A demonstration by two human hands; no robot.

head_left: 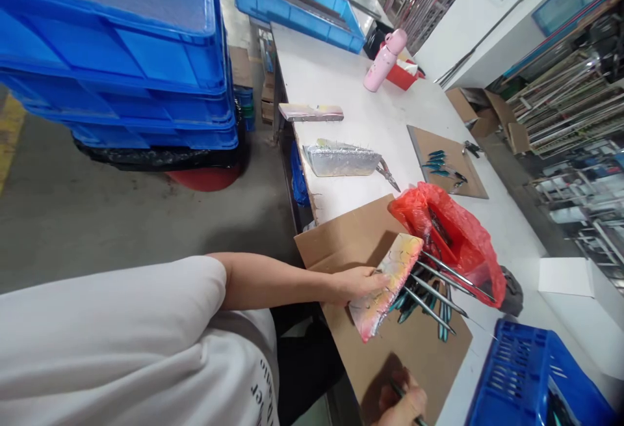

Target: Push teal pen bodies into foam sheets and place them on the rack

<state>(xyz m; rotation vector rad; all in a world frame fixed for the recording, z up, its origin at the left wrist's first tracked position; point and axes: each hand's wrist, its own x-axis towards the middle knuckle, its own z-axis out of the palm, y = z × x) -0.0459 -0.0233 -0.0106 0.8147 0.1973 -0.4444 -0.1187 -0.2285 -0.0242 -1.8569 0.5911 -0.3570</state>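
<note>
My left hand (358, 284) grips a flat block (383, 292), whitish with pink and yellow colouring and small dark wire-like bits along its face and edge. Several slim metal rods (431, 309) stick out past the block's right side; whether they are fixed in it I cannot tell. Below, near the bottom edge, my right hand (407, 403) is closed around a thin dark pen-like tool (398, 387), partly cut off by the frame. Pliers with teal handles (443, 319) lie behind the block on the brown cardboard (414, 354).
A red plastic bag (453, 231) and a blue basket (509, 374) flank the cardboard. Farther along the white table are a foil-wrapped block (344, 160), pliers (390, 175), a board with small tools (451, 166) and a pink bottle (385, 62). Stacked blue crates (117, 55) stand left.
</note>
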